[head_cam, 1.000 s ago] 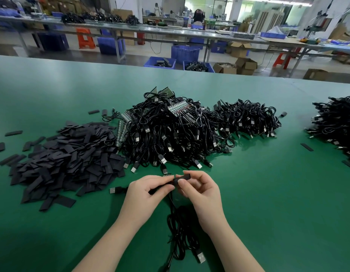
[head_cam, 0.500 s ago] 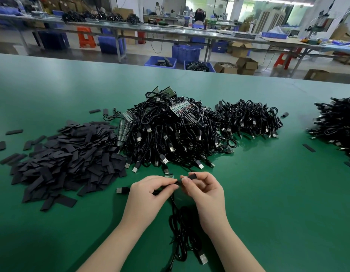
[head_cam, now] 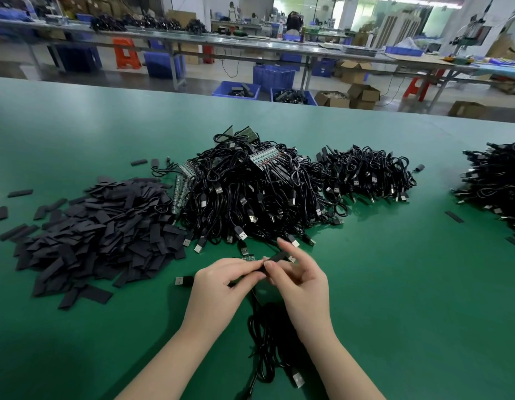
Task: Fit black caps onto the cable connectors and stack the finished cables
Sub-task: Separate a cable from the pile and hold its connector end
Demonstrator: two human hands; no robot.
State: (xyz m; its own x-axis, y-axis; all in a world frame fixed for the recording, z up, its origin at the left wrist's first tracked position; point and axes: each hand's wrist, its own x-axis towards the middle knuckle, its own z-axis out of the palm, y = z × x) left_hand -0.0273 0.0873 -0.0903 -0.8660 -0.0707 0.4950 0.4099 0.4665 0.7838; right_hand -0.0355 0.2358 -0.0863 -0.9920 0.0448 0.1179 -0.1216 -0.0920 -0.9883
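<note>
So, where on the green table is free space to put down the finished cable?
Bare mat lies right of the right hand, before the smaller cable heap. Left is crowded: the black caps and big cable pile.

Green table [head_cam: 394, 284] with heap of black caps [head_cam: 100, 235], cable piles [head_cam: 250, 197], perhaps finished ones far right [head_cam: 498, 180].
</note>
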